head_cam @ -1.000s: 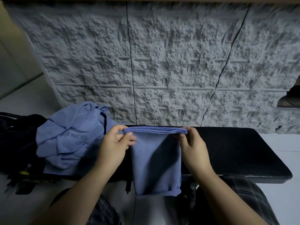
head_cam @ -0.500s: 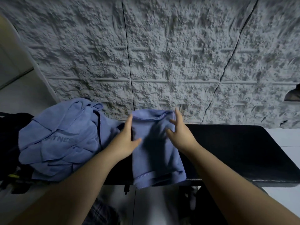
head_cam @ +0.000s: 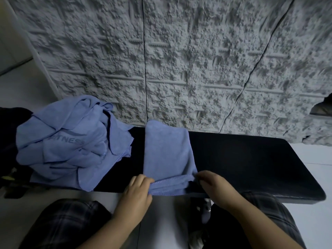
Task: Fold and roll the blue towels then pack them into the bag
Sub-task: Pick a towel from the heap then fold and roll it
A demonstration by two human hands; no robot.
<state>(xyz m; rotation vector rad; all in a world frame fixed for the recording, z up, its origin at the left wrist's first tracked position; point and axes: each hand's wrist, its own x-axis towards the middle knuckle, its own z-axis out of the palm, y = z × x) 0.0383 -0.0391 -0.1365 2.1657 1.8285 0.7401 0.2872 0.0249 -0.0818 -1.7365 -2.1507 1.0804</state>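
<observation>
I see the black bag [head_cam: 10,141] at far left, mostly hidden under a heap of blue towels [head_cam: 68,146]; what it holds I can't tell. On the black bench [head_cam: 251,168] a folded towel [head_cam: 167,150] lies flat. My left hand [head_cam: 138,191] and right hand [head_cam: 213,186] each pinch a near corner of it. Rough grey wall [head_cam: 179,60] behind, pale floor [head_cam: 314,221] below.
</observation>
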